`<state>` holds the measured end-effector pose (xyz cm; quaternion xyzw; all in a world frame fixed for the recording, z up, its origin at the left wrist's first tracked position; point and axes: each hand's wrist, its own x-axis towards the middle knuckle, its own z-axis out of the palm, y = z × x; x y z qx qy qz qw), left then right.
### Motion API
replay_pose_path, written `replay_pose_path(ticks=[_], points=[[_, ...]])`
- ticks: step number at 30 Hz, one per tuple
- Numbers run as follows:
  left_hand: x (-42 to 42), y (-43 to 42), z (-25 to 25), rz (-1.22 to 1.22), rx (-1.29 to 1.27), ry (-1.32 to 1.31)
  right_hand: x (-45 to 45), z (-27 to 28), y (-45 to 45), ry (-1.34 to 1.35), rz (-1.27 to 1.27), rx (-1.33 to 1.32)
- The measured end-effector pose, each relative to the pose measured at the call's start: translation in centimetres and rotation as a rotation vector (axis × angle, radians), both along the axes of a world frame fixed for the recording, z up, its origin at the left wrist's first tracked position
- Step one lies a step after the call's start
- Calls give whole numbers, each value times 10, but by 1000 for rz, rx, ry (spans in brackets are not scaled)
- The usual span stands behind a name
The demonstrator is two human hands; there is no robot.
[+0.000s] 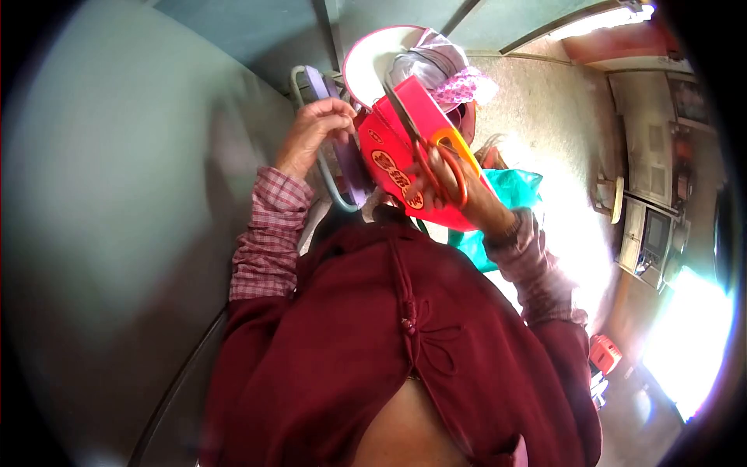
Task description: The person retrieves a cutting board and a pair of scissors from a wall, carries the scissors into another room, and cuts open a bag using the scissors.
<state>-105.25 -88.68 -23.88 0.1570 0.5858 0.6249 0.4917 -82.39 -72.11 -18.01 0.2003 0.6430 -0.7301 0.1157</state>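
Note:
My right hand (467,187) is closed around scissors (403,113) with orange-red handles, fingers through the loops. Their dark blades point up and away, over a red box (377,136) with yellow-edged lettering and a yellow patch. My left hand (320,128) is raised left of the box, thumb and fingertips pinched together. Anything between those fingertips is too small to make out. Just beyond and below the left hand is a purple folding chair or stool (352,167) with a grey tube frame.
Behind the box stands a white round tub (366,66) with a pink rim, with grey cloth (428,58) and pink patterned fabric (467,86) at it. A teal bag (513,191) lies right of the box. A grey wall (117,194) rises close on my left.

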Motion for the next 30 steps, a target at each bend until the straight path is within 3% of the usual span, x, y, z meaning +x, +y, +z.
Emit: replay_pose_path(ticks=[7,16,30], points=[[10,9,-26,37,-94,116,37,15,-33,-275,-33,-85],[13,43,-37,79,-163,318,64,-13,-54,-245,-181,-89],[11,47,-27,11,-244,267,75,-27,-60,-225,-242,-74]])
